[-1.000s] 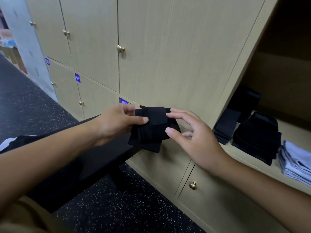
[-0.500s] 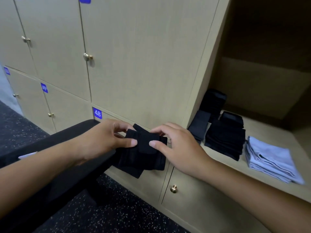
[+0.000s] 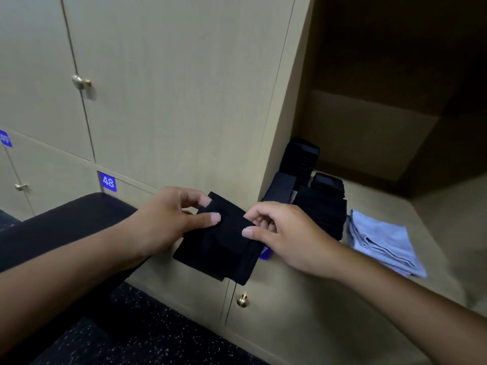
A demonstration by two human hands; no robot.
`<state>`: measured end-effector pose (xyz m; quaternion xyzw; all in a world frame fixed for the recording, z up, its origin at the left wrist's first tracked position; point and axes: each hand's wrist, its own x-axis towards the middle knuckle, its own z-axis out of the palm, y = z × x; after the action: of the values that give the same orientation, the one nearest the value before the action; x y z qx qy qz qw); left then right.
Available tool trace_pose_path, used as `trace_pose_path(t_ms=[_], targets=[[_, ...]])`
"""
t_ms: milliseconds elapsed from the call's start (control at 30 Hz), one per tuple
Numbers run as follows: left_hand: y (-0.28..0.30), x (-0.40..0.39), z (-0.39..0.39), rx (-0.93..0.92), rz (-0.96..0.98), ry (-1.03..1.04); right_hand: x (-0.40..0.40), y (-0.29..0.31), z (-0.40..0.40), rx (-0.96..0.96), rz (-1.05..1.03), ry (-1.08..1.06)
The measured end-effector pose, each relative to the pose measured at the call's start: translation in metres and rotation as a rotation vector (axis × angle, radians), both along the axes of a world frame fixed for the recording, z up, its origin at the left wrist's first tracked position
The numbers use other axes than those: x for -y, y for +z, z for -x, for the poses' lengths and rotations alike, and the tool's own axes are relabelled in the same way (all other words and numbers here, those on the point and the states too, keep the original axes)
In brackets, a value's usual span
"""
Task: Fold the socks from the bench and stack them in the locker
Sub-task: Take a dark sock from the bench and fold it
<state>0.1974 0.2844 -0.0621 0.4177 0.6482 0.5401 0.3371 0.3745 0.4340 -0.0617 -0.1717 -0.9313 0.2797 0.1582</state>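
The left hand [image 3: 163,222] and right hand [image 3: 284,233] each pinch an edge of the folded black sock [image 3: 224,246], held in the air between them. Beyond the right hand, the open locker [image 3: 382,201] holds black sock stacks [image 3: 321,209] beside folded blue cloths [image 3: 382,241].

a changing room, likely at a gym. a wall of pale wood locker doors [image 3: 171,88] with brass knobs [image 3: 80,82] and blue number tags [image 3: 107,182], one reading 48, faces a black padded bench [image 3: 66,222] on the near left, over dark speckled rubber flooring [image 3: 137,335].
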Motion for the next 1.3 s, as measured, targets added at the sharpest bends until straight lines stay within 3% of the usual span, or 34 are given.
trace_pose_path(t_ms=[267, 533, 667, 767, 1033, 1300], targets=[[0.004, -0.03, -0.011, -0.171, -0.106, 0.044, -0.062, 0.035, -0.039, -0.176, 0.084, -0.182], [0.005, -0.048, -0.03, -0.189, -0.145, 0.03, -0.131, 0.039, -0.082, -0.478, 0.393, -0.57], [0.004, -0.058, -0.038, -0.211, -0.159, 0.038, -0.171, 0.039, -0.081, -0.657, 0.647, -0.791], [0.001, -0.063, -0.04, -0.198, -0.168, 0.021, -0.19, 0.035, -0.072, -0.624, 0.743, -0.883], [-0.003, -0.076, -0.042, -0.122, -0.184, -0.003, -0.233, 0.02, -0.051, -0.505, 0.734, -1.007], [-0.01, -0.082, -0.038, -0.114, -0.173, -0.036, -0.26, 0.009, -0.043, -0.384, 0.903, -0.932]])
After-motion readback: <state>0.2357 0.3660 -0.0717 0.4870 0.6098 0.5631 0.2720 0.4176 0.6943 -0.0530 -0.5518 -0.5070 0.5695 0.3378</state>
